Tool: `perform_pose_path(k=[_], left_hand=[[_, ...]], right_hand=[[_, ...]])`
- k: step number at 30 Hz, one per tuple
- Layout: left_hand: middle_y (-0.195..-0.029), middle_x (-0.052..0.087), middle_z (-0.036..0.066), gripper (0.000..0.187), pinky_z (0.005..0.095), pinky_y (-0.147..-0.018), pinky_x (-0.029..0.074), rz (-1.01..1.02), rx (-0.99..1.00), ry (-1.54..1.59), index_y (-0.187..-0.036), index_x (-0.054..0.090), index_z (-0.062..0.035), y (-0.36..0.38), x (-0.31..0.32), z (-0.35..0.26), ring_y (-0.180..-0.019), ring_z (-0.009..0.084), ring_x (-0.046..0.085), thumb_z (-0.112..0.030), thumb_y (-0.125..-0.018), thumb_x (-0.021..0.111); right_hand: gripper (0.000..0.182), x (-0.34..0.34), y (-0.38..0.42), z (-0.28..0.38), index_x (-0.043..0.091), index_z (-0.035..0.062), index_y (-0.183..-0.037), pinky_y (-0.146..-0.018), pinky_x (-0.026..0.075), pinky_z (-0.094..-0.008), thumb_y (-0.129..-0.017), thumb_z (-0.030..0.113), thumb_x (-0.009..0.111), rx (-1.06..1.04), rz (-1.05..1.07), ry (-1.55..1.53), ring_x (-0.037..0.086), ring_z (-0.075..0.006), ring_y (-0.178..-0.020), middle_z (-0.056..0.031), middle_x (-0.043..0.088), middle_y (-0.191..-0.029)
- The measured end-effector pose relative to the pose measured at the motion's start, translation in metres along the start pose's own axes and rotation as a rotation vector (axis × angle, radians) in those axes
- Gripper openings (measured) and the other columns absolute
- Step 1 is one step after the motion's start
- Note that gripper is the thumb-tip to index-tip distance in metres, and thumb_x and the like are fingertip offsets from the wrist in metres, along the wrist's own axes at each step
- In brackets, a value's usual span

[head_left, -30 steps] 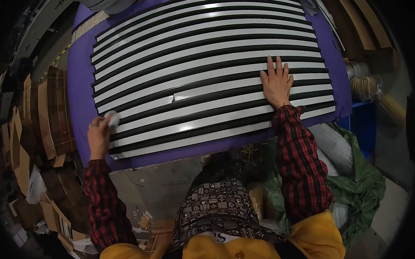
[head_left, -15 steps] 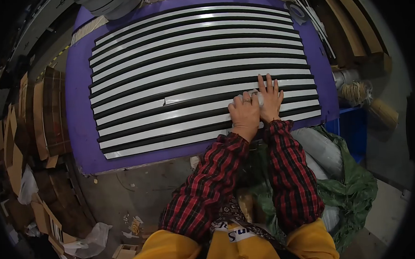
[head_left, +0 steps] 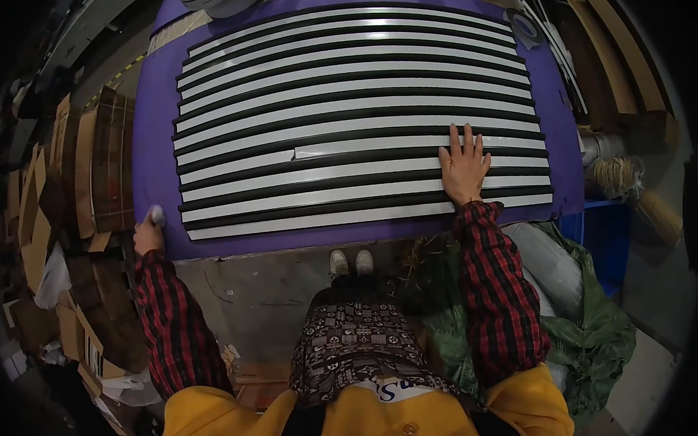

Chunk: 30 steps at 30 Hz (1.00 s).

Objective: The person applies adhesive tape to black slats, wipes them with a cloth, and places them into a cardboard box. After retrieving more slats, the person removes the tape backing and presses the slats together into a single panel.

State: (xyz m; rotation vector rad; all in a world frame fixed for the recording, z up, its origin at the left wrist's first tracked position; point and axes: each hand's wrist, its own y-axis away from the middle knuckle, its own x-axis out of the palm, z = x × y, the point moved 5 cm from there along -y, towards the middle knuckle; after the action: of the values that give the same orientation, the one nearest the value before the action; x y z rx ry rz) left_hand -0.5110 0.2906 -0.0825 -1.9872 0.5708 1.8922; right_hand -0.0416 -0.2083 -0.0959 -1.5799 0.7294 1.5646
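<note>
- the left hand point(head_left: 148, 236) has swung out from beside the right hand, where it was half a second ago, to the left edge of the purple table point(head_left: 149, 133); it is closed round a small white cloth point(head_left: 157, 215), just off the ends of the strips.
- the right hand point(head_left: 463, 166) lies flat, fingers spread wide, holding nothing; it presses on the near strips point(head_left: 344, 109) towards their right end, much as it did a second ago.
- the strips, white and black by turns, lie side by side across the table; the cloth has gone along the near rows from right to left, so by my reading one wiping pass has just ended at the left ends.
- one white strip in the middle rows shows a break or overlap point(head_left: 293, 153), unchanged since the earlier pictures.
- cardboard point(head_left: 90, 175) is stacked left of the table, a green bag point(head_left: 603, 324) lies to the right by the person's legs.
</note>
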Motion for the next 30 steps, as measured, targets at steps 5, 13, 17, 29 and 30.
perform_pose_path(k=[5, 13, 17, 29, 30], left_hand=[[-0.083, 0.056, 0.014, 0.027, 0.0383, -0.053, 0.045, -0.343, 0.547, 0.425, -0.102, 0.055, -0.0092, 0.085, -0.076, -0.305, -0.069, 0.0285, 0.055, -0.006, -0.075, 0.054], [-0.093, 0.050, 0.005, 0.035, 0.0350, -0.061, 0.037, -0.219, 0.655, 0.307, -0.103, 0.057, -0.0221, 0.206, 0.010, -0.481, -0.075, 0.0228, 0.047, -0.011, -0.070, 0.051], [-0.098, 0.053, 0.005, 0.043, 0.0369, -0.063, 0.038, -0.252, 0.566, 0.158, -0.104, 0.059, -0.0242, 0.143, 0.001, -0.300, -0.079, 0.0250, 0.048, -0.006, -0.065, 0.059], [-0.102, 0.048, 0.016, 0.042, 0.0371, -0.084, 0.039, -0.159, 0.076, 0.321, -0.113, 0.053, -0.0064, 0.004, 0.011, 0.002, -0.094, 0.0327, 0.047, 0.002, -0.072, 0.055], [-0.103, 0.048, 0.017, 0.041, 0.0365, -0.083, 0.039, -0.212, 0.092, 0.294, -0.113, 0.052, -0.0051, -0.030, -0.002, -0.023, -0.094, 0.0325, 0.047, 0.003, -0.073, 0.054]], right_hand=[[0.047, -0.006, 0.003, 0.001, 0.036, 0.0192, -0.130, -0.099, 0.011, -0.0559, -0.088, 0.042, 0.036, -0.048, -0.075, -0.118, 0.022, -0.0290, -0.127, -0.0096, 0.027, -0.137], [0.045, -0.001, 0.002, -0.003, 0.034, 0.0258, -0.131, -0.098, 0.014, -0.0567, -0.088, 0.036, 0.039, -0.043, -0.097, -0.073, 0.022, -0.0309, -0.126, -0.0038, 0.028, -0.137], [0.044, -0.003, 0.000, -0.001, 0.034, 0.0255, -0.131, -0.098, 0.013, -0.0557, -0.088, 0.035, 0.038, -0.025, -0.030, -0.017, 0.020, -0.0304, -0.127, -0.0041, 0.027, -0.137], [0.048, -0.017, -0.004, 0.005, 0.040, 0.0170, -0.128, -0.098, 0.013, -0.0554, -0.082, 0.029, 0.045, -0.009, 0.017, -0.069, 0.022, -0.0332, -0.126, -0.0079, 0.028, -0.138], [0.048, -0.021, -0.005, 0.006, 0.040, 0.0167, -0.128, -0.098, 0.013, -0.0554, -0.082, 0.028, 0.045, 0.006, 0.032, -0.082, 0.022, -0.0338, -0.125, -0.0084, 0.028, -0.137]])
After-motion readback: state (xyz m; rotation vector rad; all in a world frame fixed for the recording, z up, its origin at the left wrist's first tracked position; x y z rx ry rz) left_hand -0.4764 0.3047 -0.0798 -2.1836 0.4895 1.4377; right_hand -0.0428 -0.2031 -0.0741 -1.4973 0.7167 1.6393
